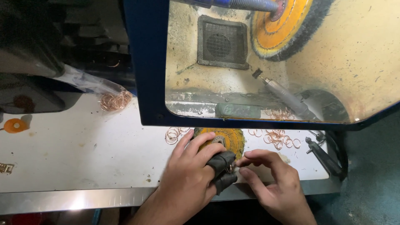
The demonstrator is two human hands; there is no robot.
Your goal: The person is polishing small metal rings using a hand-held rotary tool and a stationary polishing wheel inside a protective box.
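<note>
I see my left hand [189, 175] near the front edge of the white bench [83, 154], its fingers curled together. Thumb and forefinger wear dark finger guards [223, 166] and pinch a small ring [230, 168] between them. My right hand [271, 183] sits just beside it, thumb and forefinger drawn together so that their tips meet the same ring from the other side; its other fingers lie loosely curled on the bench.

The ring is held just above the front edge, right in front of a yellow buffing wheel [227, 137] that lies flat on the bench under the blue-framed shield [146, 62]. My left fingertips rest on that wheel.

Copper rings are scattered about: a small heap [175, 134] left of the wheel, another [279, 137] to its right, and a bundle [116, 101] toward the back edge. Pliers [323, 154] lie at the right edge. Through the shield I see a second wheel [283, 25] on a spindle and a handpiece [283, 98].
</note>
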